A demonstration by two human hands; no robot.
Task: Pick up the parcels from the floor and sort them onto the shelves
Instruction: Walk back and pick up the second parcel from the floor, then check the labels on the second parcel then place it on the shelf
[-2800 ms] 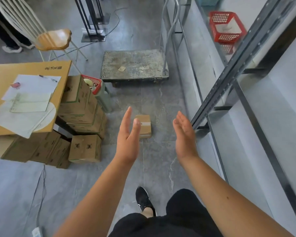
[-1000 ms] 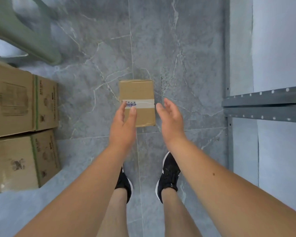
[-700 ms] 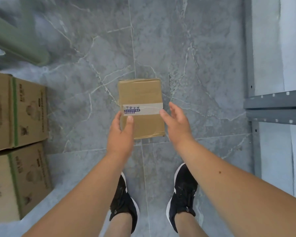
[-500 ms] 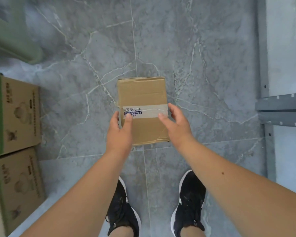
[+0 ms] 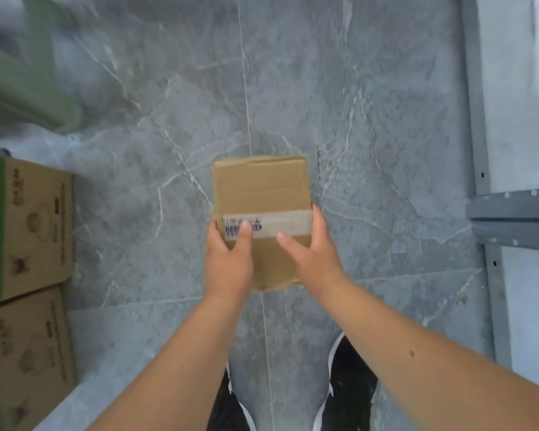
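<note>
While two stacked brown cardboard cartons (image 5: 25, 231) stand well left of it, the small brown taped cardboard parcel (image 5: 262, 188) lies on the grey marble-patterned floor (image 5: 371, 104). Left hand (image 5: 229, 259) and right hand (image 5: 315, 256) clamp its near sides; grey metal shelf frame (image 5: 511, 213) right.

Both forearms reach toward 12 o'clock; left hand (image 5: 229, 259) clasps at 9 o'clock, right hand (image 5: 313, 253) at 3 o'clock, thumbs laid on top, fingers curled
</note>
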